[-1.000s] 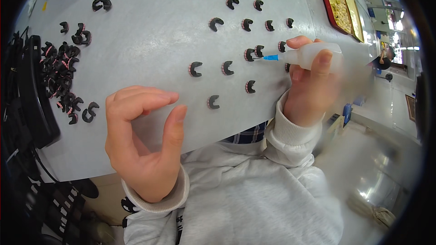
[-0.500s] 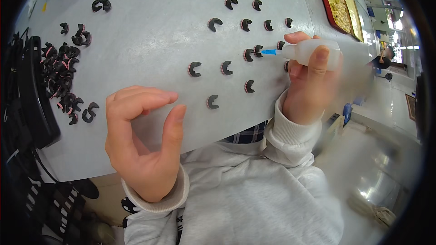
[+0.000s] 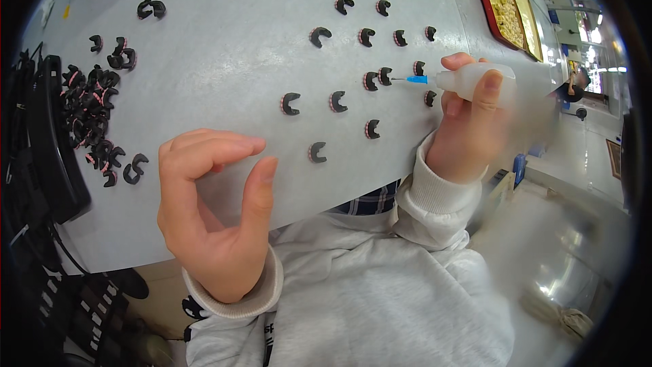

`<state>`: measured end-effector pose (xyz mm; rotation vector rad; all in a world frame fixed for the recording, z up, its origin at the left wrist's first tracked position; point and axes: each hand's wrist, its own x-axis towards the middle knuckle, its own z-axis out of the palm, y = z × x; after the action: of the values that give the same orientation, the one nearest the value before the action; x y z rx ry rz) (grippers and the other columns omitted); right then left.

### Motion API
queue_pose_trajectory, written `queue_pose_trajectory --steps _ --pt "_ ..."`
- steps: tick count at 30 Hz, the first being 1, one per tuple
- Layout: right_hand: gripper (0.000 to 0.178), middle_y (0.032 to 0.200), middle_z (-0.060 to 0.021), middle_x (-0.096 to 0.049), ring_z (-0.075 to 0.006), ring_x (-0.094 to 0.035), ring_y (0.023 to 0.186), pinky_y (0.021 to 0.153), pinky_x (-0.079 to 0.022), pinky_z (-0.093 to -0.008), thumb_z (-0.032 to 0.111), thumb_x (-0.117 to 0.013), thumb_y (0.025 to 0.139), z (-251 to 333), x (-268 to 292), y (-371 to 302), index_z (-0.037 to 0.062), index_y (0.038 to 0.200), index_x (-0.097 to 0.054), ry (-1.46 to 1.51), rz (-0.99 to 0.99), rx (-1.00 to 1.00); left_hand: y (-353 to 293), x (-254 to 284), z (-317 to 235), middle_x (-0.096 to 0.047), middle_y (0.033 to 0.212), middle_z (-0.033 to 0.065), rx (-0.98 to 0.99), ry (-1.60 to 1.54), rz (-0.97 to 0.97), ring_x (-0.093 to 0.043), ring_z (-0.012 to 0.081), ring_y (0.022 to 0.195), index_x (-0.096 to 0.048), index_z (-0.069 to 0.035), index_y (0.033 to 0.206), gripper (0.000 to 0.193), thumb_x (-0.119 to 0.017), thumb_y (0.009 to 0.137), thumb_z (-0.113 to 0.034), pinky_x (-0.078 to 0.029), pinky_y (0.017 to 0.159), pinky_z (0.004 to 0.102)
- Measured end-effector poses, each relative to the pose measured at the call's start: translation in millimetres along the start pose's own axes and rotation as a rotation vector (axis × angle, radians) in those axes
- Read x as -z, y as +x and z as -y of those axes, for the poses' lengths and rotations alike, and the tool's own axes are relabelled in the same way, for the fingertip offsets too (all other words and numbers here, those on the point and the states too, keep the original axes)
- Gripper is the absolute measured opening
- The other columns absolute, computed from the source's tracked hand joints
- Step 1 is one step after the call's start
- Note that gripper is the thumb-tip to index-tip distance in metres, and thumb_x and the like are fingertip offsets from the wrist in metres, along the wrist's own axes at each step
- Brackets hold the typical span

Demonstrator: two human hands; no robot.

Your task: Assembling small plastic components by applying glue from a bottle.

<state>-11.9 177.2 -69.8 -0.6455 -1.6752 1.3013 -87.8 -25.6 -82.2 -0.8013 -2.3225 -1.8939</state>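
L hand (image 3: 217,231), thumb & fingers parted, R hand (image 3: 463,136), thumb & fingers pinching translucent btl (image 3: 463,83), blue-hubbed needle (image 3: 416,79), tip just beside blk C-shaped pc (image 3: 384,75) on grey table (image 3: 238,75), similar pcs (image 3: 337,101) nearby, blk heap (image 3: 88,105) at L, red tray (image 3: 486,1) far R

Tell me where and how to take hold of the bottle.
Best to grip the bottle around its wide body, coming from the right with the right hand, as it is held: thumb on the near side, a finger across the far side. The body is the broadest part, while the blue tip and thin needle point left, so that end should likely stay untouched.
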Motion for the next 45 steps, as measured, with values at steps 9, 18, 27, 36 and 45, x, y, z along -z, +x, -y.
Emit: queue_pose_trajectory --steps 9,18,27,36,45 --pt "0.026 0.086 -0.0162 -0.067 -0.0038 -0.037 0.053 0.05 -0.03 -0.0174 0.03 -0.055 0.096 -0.1 1.5 0.8 0.0057 0.098 -0.044 -0.056 0.001 0.001 -0.1 -0.5 1.4 -0.065 0.085 0.0068 -0.006 -0.012 -0.006 -0.054 0.0185 0.078 -0.057 -0.003 0.092 0.025 -0.07 0.073 0.005 -0.039 0.067 0.0276" --pt "0.028 0.088 -0.0162 -0.068 -0.0041 -0.039 0.054 0.052 -0.033 -0.0171 0.031 -0.055 0.096 -0.6 -2.0 1.1 0.0055 0.096 -0.043 -0.047 -0.005 0.004 0.2 -0.8 1.1 -0.066 0.085 0.0067 -0.008 0.001 0.001 -0.054 0.0181 0.078 -0.057 -0.003 0.092 0.024 -0.071 0.074 0.004 -0.038 0.067 0.0272" --pt "0.028 0.09 -0.0165 -0.068 -0.0046 -0.041 0.056 0.052 -0.034 -0.017 0.03 -0.055 0.096 1.7 -1.0 5.3 0.0053 0.096 -0.042 -0.012 -0.01 0.038 0.1 -1.3 -1.1 -0.065 0.085 0.0067 -0.001 -0.003 -0.001 -0.054 0.0177 0.078 -0.057 -0.003 0.093 0.023 -0.07 0.074 0.004 -0.039 0.068 0.0271" --pt "0.03 0.097 -0.0187 -0.068 -0.0069 -0.05 0.058 0.054 -0.044 -0.0196 0.024 -0.059 0.095 10.0 -31.7 11.0 0.0027 0.098 -0.039 0.102 0.214 -0.013 0.2 0.2 -1.0 -0.064 0.085 0.0062 0.004 0.001 -0.018 -0.054 0.0187 0.078 -0.059 -0.003 0.089 0.02 -0.07 0.074 0.003 -0.04 0.067 0.0277" --pt "0.027 0.106 -0.0286 -0.064 -0.0084 -0.05 0.058 0.053 -0.044 -0.0213 0.027 -0.052 0.098 7.9 -37.6 9.2 0.001 0.098 -0.044 -0.013 0.299 -0.003 2.5 1.0 -3.1 -0.064 0.084 0.0069 0.0 -0.011 -0.001 -0.055 0.0204 0.078 -0.06 -0.003 0.089 0.021 -0.071 0.073 0.004 -0.043 0.068 0.0282"
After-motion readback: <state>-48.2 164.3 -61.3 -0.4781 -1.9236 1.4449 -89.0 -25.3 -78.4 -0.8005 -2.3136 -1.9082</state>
